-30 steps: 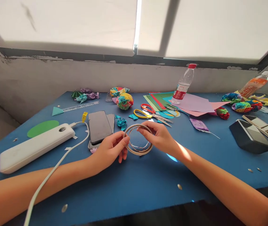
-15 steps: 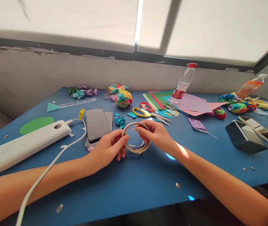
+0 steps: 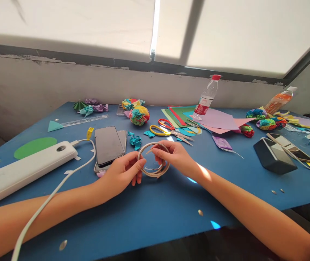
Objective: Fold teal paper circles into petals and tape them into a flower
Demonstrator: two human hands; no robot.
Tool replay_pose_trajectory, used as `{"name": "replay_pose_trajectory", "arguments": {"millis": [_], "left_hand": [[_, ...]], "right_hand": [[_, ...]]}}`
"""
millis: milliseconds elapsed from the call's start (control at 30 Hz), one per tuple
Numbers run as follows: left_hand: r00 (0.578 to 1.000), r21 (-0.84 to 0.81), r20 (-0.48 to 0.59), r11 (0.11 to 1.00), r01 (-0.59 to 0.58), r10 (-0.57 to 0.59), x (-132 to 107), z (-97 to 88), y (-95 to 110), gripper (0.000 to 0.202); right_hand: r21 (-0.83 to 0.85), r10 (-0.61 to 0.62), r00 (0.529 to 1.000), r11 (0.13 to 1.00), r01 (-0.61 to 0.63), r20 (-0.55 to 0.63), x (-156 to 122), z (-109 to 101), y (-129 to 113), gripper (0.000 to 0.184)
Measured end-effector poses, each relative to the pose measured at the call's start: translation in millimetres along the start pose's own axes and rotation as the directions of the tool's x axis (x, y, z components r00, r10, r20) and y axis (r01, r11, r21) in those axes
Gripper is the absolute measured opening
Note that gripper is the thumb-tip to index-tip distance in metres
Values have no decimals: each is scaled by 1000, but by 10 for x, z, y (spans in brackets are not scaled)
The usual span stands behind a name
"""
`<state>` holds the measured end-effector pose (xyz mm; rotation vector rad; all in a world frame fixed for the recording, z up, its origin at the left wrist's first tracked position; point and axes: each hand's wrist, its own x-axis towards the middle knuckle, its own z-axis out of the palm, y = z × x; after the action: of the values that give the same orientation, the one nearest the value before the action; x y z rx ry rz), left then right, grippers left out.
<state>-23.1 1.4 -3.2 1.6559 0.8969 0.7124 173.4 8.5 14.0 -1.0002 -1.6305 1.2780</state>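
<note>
Both my hands hold a thin beige tape ring (image 3: 155, 173) just above the blue table (image 3: 157, 210). My left hand (image 3: 122, 174) pinches its left rim between thumb and fingers. My right hand (image 3: 175, 156) grips the right rim, with thumb and forefinger pinching a loose tape end near the ring's top. Just left of my hands lie two stacked phones (image 3: 108, 145). Behind the ring sit a crumpled teal paper scrap (image 3: 135, 140) and yellow-and-red scissors (image 3: 168, 129).
A white power bank (image 3: 24, 170) with a cable (image 3: 62, 185) lies at left, near a green paper oval (image 3: 34, 146) and a ruler (image 3: 85, 120). Coloured paper sheets (image 3: 220, 119), paper balls (image 3: 139, 116), two bottles (image 3: 205, 98) and a black stand (image 3: 274, 159) fill the far right.
The view has shifted slightly; my hands with the ring sit a little lower and more to the left. My right fingers now pinch the loose tape end at the ring's top.
</note>
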Motion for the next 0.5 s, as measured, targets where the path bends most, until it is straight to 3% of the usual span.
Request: {"name": "replay_pose_trajectory", "arguments": {"millis": [300, 500], "left_hand": [[1000, -53, 5, 999, 3, -3, -9, 1, 45, 31], [999, -72, -34, 997, -26, 24, -27, 1, 12, 27]], "right_hand": [[67, -22, 999, 997, 24, -37, 9, -17, 46, 28], [30, 37, 999, 999, -38, 33, 8, -22, 43, 30]]}}
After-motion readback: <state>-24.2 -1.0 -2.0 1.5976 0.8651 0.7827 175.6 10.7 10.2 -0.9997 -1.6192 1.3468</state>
